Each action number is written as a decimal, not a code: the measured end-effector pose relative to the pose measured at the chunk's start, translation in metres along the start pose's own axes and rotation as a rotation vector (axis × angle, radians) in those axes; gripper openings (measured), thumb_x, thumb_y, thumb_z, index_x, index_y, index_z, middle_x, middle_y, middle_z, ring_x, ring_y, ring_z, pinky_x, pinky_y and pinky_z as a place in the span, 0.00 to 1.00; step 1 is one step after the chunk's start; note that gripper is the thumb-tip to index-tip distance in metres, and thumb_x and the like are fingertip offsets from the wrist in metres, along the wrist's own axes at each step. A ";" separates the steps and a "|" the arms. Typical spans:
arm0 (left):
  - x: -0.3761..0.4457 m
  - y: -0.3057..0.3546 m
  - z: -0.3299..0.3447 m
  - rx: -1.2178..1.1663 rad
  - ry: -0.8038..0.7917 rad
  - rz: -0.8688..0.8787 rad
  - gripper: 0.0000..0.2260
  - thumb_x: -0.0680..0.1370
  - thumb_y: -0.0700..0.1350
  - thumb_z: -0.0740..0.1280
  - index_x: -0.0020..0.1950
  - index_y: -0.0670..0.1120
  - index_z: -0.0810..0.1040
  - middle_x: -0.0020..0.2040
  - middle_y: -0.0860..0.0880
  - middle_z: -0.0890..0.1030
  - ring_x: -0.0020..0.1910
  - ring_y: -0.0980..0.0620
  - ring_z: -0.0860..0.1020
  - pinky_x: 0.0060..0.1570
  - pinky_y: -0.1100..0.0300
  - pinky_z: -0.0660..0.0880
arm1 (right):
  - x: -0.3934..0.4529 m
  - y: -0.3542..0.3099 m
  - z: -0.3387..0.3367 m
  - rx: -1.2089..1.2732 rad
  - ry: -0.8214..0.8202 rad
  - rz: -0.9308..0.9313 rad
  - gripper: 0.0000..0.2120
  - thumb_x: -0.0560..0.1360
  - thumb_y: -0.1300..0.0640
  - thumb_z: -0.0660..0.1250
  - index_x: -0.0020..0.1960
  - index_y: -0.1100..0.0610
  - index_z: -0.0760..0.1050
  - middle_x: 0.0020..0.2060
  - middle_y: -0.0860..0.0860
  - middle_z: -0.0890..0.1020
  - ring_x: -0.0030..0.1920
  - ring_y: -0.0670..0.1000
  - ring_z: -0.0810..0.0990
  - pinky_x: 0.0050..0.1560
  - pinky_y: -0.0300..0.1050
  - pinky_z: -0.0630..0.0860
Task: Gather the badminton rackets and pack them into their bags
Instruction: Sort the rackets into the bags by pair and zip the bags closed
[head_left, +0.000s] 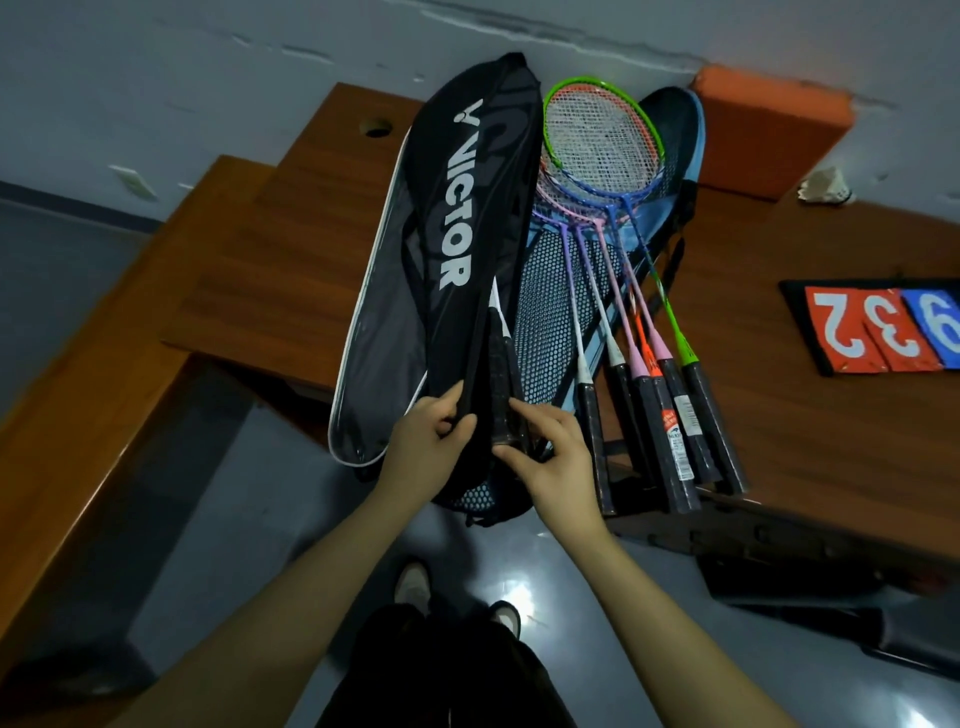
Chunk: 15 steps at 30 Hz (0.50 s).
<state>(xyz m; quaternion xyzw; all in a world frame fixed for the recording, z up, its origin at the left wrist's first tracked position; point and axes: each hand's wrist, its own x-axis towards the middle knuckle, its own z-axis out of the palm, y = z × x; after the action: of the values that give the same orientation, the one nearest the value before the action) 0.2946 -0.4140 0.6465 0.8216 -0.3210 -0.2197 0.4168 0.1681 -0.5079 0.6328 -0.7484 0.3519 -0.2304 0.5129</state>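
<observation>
A black bag (467, 218) marked VICTOR lies on the desk (291, 249), a dark grip (501, 405) poking from its mouth. The left hand (428, 441) pinches the bag's edge; the right hand (548, 457) grasps the grip. Coloured rackets (618, 260) rest on a blue bag (680, 135) beside it.

- Grey plaster wall (208, 47), cracked and patchy.
- Glossy grey floor (249, 499) reflecting a light.
- Brown wooden table (810, 431) beside a stepped wooden bench (249, 249).
</observation>
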 end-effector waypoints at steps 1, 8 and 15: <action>0.001 0.000 -0.002 -0.021 -0.004 -0.004 0.20 0.75 0.45 0.64 0.67 0.55 0.71 0.36 0.52 0.71 0.34 0.59 0.71 0.42 0.62 0.70 | 0.000 0.000 0.002 -0.016 -0.001 0.007 0.24 0.66 0.61 0.76 0.60 0.51 0.77 0.54 0.51 0.73 0.56 0.43 0.72 0.60 0.31 0.68; 0.009 0.014 -0.003 -0.085 0.047 -0.019 0.18 0.74 0.38 0.68 0.63 0.45 0.75 0.41 0.48 0.76 0.34 0.60 0.73 0.40 0.78 0.67 | 0.008 -0.009 -0.005 -0.087 -0.190 -0.015 0.24 0.66 0.63 0.76 0.60 0.52 0.76 0.59 0.51 0.65 0.60 0.31 0.63 0.59 0.21 0.59; 0.005 0.011 -0.006 -0.289 0.113 -0.127 0.19 0.73 0.38 0.69 0.64 0.45 0.75 0.41 0.47 0.81 0.41 0.61 0.78 0.52 0.68 0.72 | -0.001 -0.006 -0.031 -0.065 -0.414 -0.039 0.33 0.69 0.66 0.72 0.69 0.50 0.65 0.70 0.47 0.64 0.71 0.40 0.61 0.70 0.37 0.60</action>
<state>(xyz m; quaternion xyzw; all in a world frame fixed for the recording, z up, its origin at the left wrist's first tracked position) 0.2977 -0.4197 0.6587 0.7827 -0.2095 -0.2429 0.5333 0.1469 -0.5248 0.6496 -0.8026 0.2315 -0.0701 0.5452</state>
